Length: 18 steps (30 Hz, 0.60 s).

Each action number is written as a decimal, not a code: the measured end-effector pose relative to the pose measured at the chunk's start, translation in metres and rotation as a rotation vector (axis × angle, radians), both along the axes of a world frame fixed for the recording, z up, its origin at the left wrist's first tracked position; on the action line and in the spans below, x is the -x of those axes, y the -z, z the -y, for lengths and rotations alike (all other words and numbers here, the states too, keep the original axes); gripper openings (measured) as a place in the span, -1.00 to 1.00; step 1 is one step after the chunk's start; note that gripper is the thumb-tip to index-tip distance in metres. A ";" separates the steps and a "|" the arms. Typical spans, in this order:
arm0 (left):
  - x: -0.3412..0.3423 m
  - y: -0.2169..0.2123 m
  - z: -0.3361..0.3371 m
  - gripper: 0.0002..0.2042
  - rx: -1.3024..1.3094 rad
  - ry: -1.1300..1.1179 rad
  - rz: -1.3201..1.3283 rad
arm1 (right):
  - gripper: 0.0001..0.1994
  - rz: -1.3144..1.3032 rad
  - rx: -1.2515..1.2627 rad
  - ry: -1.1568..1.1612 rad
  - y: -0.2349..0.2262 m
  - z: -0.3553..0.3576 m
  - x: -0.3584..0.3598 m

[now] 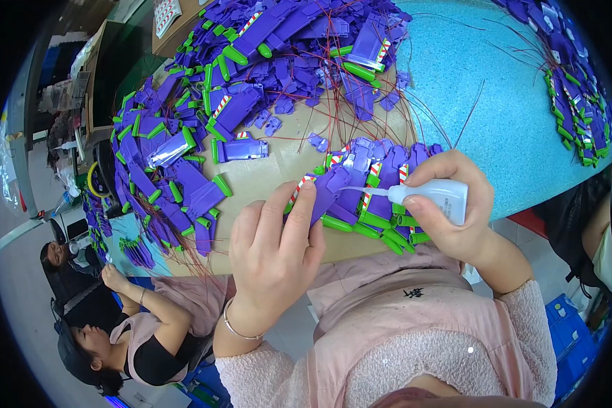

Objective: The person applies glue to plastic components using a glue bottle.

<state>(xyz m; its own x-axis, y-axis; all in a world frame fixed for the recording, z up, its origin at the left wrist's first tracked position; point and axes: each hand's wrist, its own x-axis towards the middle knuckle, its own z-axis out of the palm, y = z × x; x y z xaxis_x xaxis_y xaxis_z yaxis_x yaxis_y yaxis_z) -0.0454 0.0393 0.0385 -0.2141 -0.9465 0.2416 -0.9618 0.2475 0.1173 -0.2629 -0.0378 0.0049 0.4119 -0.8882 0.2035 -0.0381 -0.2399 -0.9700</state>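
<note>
My left hand [273, 248] pinches a flat purple plastic part [328, 195] that has a red-and-white striped strip along one side. In my right hand [453, 204] is a small white squeeze bottle [442, 197], held on its side between thumb and fingers. Its long thin nozzle [366, 190] points left, and the tip is at or very near the purple part's surface; I cannot tell whether it touches. Just beyond and below my hands lies a row of similar purple parts with green tube-like ends [381, 221], some with striped strips.
A large heap of purple and green parts [177, 146] covers the table's left and far side. Thin red wires [381, 109] trail among them. More parts [578, 102] lie on the blue sheet [469, 88] at right. At the left, co-workers [143, 319] sit along the table.
</note>
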 end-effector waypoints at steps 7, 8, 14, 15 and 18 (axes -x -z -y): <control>0.002 0.000 -0.003 -0.60 0.062 0.025 0.114 | -0.81 0.036 -0.011 0.044 0.001 0.001 0.007; 0.002 0.000 -0.004 -0.61 0.101 0.045 0.165 | -0.81 0.054 -0.033 0.049 -0.002 0.001 0.006; 0.002 0.001 -0.006 -0.61 0.131 0.072 0.233 | -0.82 -0.005 0.066 0.022 -0.003 0.004 0.002; 0.002 0.001 -0.006 -0.61 0.132 0.069 0.235 | -0.82 -0.023 0.023 0.020 -0.004 0.003 0.004; 0.005 0.001 -0.004 -0.63 0.138 0.064 0.221 | -0.81 0.071 -0.035 0.057 -0.004 0.002 0.009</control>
